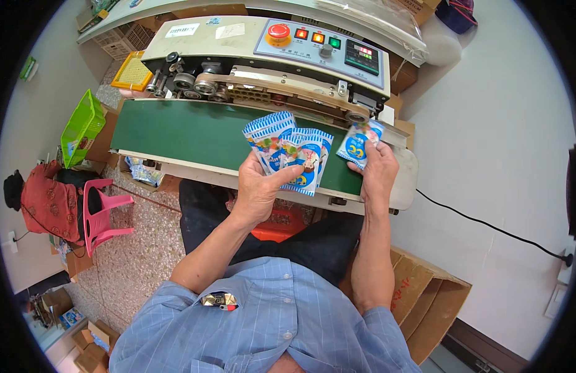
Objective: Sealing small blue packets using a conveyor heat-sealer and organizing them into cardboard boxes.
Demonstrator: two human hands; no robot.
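My left hand (260,189) grips a fanned bunch of several small blue-and-white printed packets (269,133), its thumb pressed across the front one. They are held over the near edge of a green conveyor belt (176,127). Farther right, my right hand (380,165) pinches a single packet (360,144) of the same kind by its lower right side. That packet's top edge is at the right end of the band sealing machine (288,78), just under a roller (357,116). Whether the edge has entered the band cannot be made out.
The machine carries a red stop knob (278,33), lit buttons and a display (362,57). Below the belt at left, a box holds more packets (145,172). A pink chair (104,214) and green basket (81,130) stand left; a cardboard box (424,298) sits right, near a black cable (487,225).
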